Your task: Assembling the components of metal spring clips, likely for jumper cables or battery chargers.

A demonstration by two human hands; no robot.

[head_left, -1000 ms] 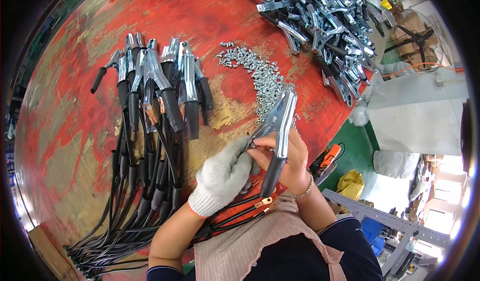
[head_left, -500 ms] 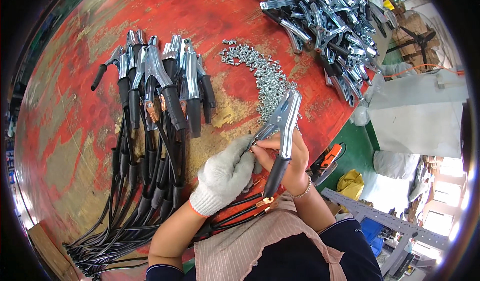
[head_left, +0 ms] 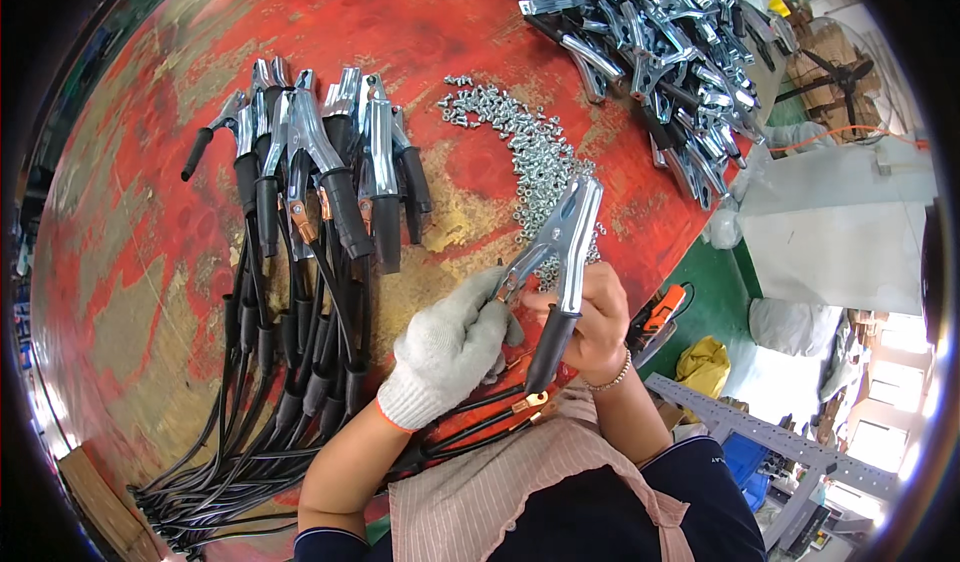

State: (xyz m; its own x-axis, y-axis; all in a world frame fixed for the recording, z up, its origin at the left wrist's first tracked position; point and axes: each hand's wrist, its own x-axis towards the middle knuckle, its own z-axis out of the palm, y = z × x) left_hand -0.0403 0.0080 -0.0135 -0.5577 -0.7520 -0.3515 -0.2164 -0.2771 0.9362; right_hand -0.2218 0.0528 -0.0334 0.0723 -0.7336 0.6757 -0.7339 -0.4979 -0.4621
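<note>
My left hand (head_left: 450, 337), in a white knit glove, is closed on a metal spring clamp (head_left: 575, 247) with a black handle sleeve. The clamp stands tilted, jaws pointing away from me; a bit of copper shows at the gloved fingertips. Just behind the black sleeve is my bare right hand (head_left: 600, 327), its fingers curled and partly hidden by the clamp. Whatever they may hold does not show. Black cables with copper lugs (head_left: 530, 402) lie below the hands, near the apron. Small screws or nuts (head_left: 540, 162) are spread beyond the clamp.
Clamps joined to black cables (head_left: 325, 162) lie in a bundle on the left of the worn red table (head_left: 130, 262). A large heap of loose clamps (head_left: 660, 52) covers the far right. An orange-handled tool (head_left: 662, 312) sits past the table's right edge, beside a yellow bag (head_left: 702, 367).
My right hand has drawn back to the right, its fingertips leaving the spot by the gloved fingers. The clamp has shifted very slightly; my left hand keeps its hold.
</note>
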